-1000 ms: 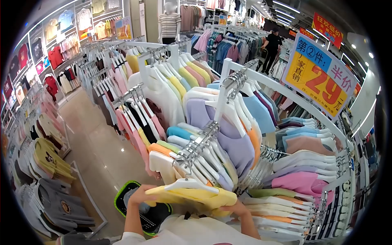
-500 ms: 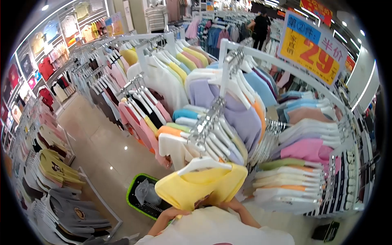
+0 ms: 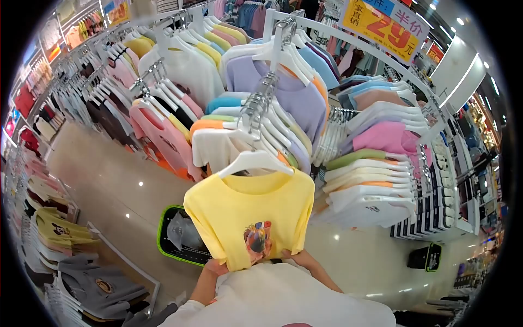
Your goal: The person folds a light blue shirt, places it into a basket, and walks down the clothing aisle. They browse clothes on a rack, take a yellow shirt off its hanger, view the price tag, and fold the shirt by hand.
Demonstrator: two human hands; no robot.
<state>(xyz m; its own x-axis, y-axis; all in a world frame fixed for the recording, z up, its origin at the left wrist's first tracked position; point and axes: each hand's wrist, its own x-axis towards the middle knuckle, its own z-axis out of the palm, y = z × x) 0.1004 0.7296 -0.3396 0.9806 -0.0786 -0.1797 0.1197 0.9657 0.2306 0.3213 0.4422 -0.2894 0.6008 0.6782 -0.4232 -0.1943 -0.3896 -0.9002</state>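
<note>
A yellow T-shirt point(image 3: 234, 210) with a colourful print hangs on a white hanger point(image 3: 256, 162) at the near end of the rack. My left hand point(image 3: 216, 267) is closed on the shirt's lower left edge, by the sleeve opening. At the lower right edge, my right hand point(image 3: 296, 255) grips the cloth, with part of its fingers behind the fabric. The front of the shirt is spread flat between both hands, its print facing up at me. Right behind it hang a cream shirt point(image 3: 210, 150) and a lilac top point(image 3: 299, 109).
A black basket with a green rim point(image 3: 163, 229) stands on the floor at left, holding a clear plastic bag point(image 3: 182, 231). Another basket point(image 3: 425, 257) sits at right. Grey shirts point(image 3: 103, 283) hang lower left. A price sign point(image 3: 384, 24) tops the white rack.
The yellow shirt, bunched and folded half a second ago, is now pulled out flat so its print shows. My view has tilted downward and shifted a little to the right.
</note>
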